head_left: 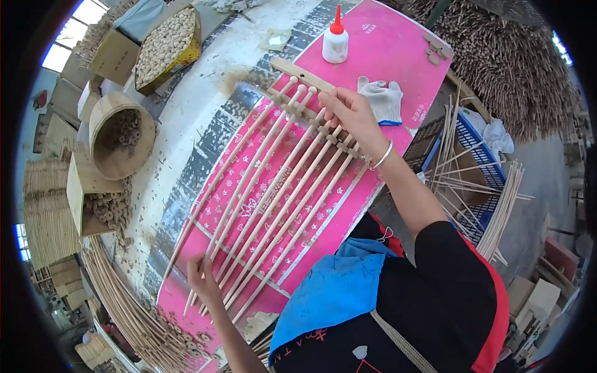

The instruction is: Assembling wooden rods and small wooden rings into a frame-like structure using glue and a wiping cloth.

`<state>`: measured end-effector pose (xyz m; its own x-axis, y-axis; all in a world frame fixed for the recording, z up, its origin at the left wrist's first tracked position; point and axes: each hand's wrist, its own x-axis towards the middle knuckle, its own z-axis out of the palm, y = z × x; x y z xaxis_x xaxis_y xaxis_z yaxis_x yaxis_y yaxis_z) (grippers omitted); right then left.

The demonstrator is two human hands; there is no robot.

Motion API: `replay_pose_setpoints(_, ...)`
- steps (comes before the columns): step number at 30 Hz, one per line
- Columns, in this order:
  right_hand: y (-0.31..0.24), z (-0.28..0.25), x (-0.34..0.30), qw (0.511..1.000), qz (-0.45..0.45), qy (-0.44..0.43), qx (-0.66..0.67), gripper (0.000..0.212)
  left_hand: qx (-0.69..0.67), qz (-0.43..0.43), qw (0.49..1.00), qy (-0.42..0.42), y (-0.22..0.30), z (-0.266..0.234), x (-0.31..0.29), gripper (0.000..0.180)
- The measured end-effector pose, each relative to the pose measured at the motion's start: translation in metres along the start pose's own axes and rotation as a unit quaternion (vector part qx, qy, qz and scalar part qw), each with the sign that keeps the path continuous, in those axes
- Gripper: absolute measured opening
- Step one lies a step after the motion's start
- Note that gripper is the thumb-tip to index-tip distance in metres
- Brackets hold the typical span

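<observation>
Several thin wooden rods (pixel 298 189) lie side by side, slanting across a pink patterned board (pixel 367 28). Their far ends rest in a notched wooden rack (pixel 291 110), with a flat wooden bar (pixel 305 76) beyond it. Round wooden balls (pixel 301 90) cap the rods on the left side. My left hand (pixel 204 281) is closed around a rod near its lower end. At the far end, my right hand (pixel 351 115) pinches at a rod's tip beside the capped ones. Its fingers hide what is between them.
A white glue bottle (pixel 336 46) with red tip and a white glove (pixel 382 99) lie beyond my right hand. At left stand a box of wooden balls (pixel 166 46), a round tub (pixel 102 133) and rod bundles (pixel 121 298). A blue crate (pixel 491 155) holds rods at right.
</observation>
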<state>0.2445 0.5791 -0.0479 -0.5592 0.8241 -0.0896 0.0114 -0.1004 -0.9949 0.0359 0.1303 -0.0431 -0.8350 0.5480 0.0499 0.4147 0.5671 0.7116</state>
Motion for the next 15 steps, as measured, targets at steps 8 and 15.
replay_pose_setpoints(8,0.004,-0.020,-0.001,1.000,-0.006,-0.018,0.004,0.034,-0.030,-0.017,0.999,-0.023,-0.009,0.015,0.025,0.012)
replay_pose_setpoints(15,0.000,-0.031,0.003,1.000,-0.020,-0.017,-0.006,0.029,0.057,0.065,0.996,-0.025,-0.005,0.019,0.038,0.016)
